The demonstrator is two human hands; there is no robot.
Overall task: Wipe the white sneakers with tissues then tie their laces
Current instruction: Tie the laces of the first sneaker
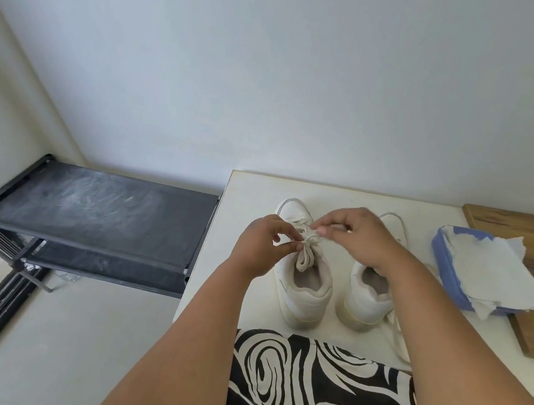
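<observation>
Patterned cloth (315, 400) at 6 o'clock | left hand (261, 243), right hand (357, 238) each pinch laces (308, 245) of left sneaker (303, 277) on table (253, 193) | right sneaker (366, 297) beside | blue box (450, 268) at 3 o'clock holds tissues (497, 275)

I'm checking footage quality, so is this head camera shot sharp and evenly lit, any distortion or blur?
Head view: soft, even daylight, no glare; wide-angle bending bows the wall lines; the hands pinching the laces look slightly soft; the sneakers cast only faint shadows on the white table.
</observation>
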